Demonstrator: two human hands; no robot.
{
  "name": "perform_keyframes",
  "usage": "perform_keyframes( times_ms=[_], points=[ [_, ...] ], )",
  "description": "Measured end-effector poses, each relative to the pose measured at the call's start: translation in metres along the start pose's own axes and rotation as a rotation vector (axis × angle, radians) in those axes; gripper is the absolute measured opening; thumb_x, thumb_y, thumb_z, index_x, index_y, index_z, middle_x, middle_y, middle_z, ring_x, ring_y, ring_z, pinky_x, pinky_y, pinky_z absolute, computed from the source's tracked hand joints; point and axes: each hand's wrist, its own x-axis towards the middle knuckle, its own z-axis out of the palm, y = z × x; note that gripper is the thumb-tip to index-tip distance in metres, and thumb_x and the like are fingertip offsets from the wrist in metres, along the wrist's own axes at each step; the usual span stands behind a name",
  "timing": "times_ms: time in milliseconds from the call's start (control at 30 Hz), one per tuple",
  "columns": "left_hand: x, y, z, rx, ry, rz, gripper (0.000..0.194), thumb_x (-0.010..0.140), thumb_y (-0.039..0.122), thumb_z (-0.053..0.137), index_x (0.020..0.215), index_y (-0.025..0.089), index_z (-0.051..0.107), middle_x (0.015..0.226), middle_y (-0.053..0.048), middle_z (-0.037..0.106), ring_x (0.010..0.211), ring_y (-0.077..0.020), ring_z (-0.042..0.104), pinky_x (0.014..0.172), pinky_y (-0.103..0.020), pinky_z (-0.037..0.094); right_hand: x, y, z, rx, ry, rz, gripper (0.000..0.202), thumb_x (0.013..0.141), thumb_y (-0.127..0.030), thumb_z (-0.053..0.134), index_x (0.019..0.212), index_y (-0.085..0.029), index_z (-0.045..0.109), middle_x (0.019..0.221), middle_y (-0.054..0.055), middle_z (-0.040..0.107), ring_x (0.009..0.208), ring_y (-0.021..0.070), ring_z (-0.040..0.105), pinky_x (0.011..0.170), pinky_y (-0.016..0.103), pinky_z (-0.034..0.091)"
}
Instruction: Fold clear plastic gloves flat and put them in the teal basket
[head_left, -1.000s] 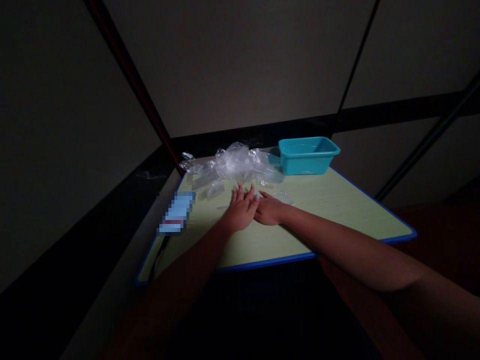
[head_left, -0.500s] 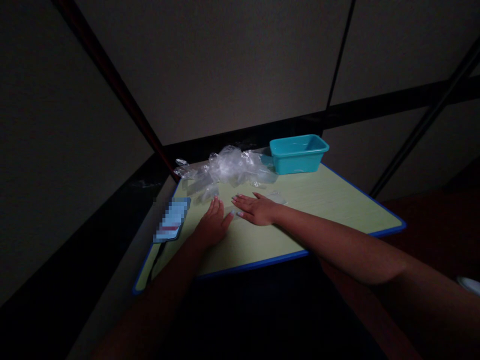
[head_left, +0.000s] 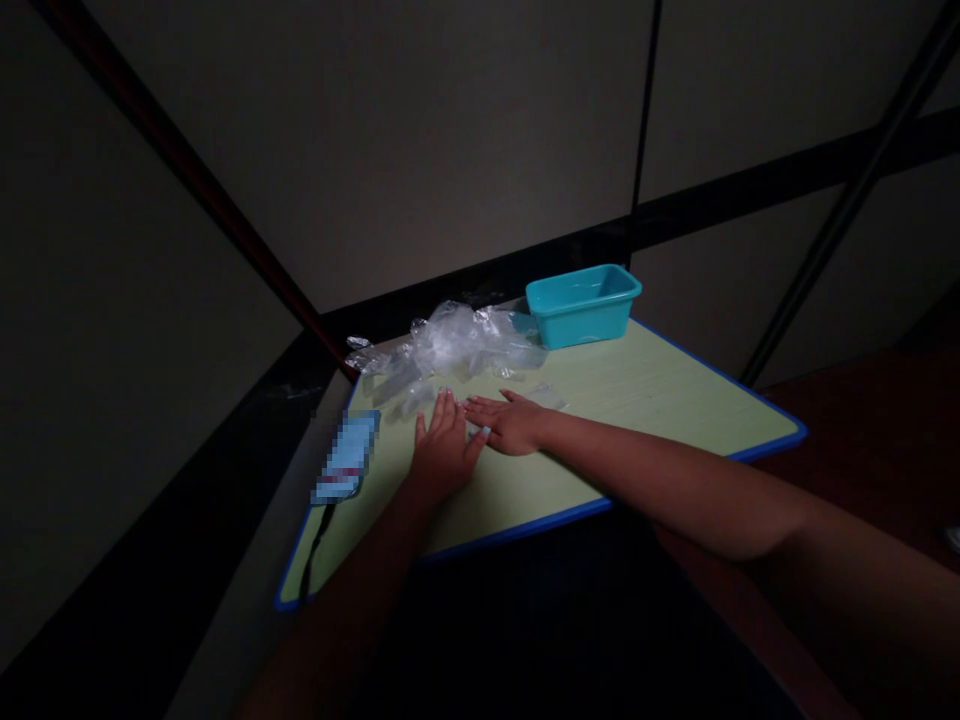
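My left hand (head_left: 441,448) lies open on the pale table, its fingers spread and its thumb touching or nearly touching my other hand. My right hand (head_left: 511,422) rests flat, with fingers stretched out to the left, on a clear plastic piece (head_left: 549,397) that shows beyond the wrist. Part of this plastic is hidden beneath the hands. Just behind both hands sits a crumpled heap of clear plastic bags (head_left: 459,338).
A turquoise bin (head_left: 585,318) stands at the back of the blue-edged table (head_left: 675,410). On the left lies a blurred-out phone-like object (head_left: 349,458) with a black strap (head_left: 316,545). Dark wall panels (head_left: 465,150) rise behind the table.
My left hand has moved right, closer to my right hand, and its fingers are more spread. My right hand stays flat in about the same place. The camera view has shifted slightly.
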Motion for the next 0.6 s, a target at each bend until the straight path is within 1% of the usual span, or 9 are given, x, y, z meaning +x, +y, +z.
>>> perform_keyframes(
  times_ms=[100,167,300,433,600],
  points=[
    [0.0027,0.0043,0.0022,-0.008,-0.055,0.017,0.065,0.092,0.047,0.022,0.139,0.003,0.032,0.149,-0.019,0.022,0.14,-0.0253,0.012,0.109,-0.053,0.014,0.0007,0.0,-0.0003,0.005,-0.015,0.009,0.052,0.094,-0.036,0.026,0.143,-0.021,0.027,0.15,0.005,0.021,0.138,0.021,0.017,0.109,0.053,0.015],
    [0.0031,0.0048,0.0042,-0.014,-0.083,-0.001,0.067,0.092,0.048,0.021,0.138,0.001,0.032,0.147,-0.021,0.024,0.139,-0.0259,0.013,0.109,-0.052,0.014,0.0016,0.0004,0.0002,0.009,-0.023,0.01,0.053,0.094,-0.038,0.024,0.144,-0.021,0.025,0.15,0.005,0.02,0.138,0.0199,0.016,0.11,0.052,0.014],
    [0.0026,0.0045,0.0076,-0.025,-0.111,-0.04,0.069,0.092,0.048,0.019,0.137,-0.002,0.032,0.145,-0.023,0.027,0.139,-0.027,0.016,0.109,-0.05,0.015,0.0034,0.002,0.0028,0.004,-0.023,0.01,0.054,0.094,-0.039,0.024,0.144,-0.021,0.025,0.15,0.006,0.02,0.138,0.0201,0.016,0.109,0.053,0.013],
    [0.0026,0.0045,0.0075,-0.058,-0.142,-0.05,0.07,0.093,0.047,0.019,0.137,-0.005,0.031,0.145,-0.025,0.026,0.138,-0.0279,0.017,0.109,-0.045,0.018,0.0026,0.0019,0.0032,-0.004,-0.006,0.004,0.053,0.093,-0.037,0.026,0.143,-0.02,0.028,0.149,0.007,0.023,0.138,0.0214,0.018,0.109,0.053,0.015],
    [-0.003,0.0022,0.0039,-0.051,-0.156,-0.124,0.07,0.093,0.048,0.018,0.135,-0.005,0.034,0.145,-0.025,0.026,0.137,-0.0281,0.02,0.108,-0.043,0.023,-0.0007,-0.0011,-0.0011,-0.018,-0.016,0.006,0.053,0.093,-0.036,0.026,0.143,-0.018,0.027,0.15,0.006,0.022,0.138,0.0219,0.018,0.109,0.055,0.015]
  ],
)
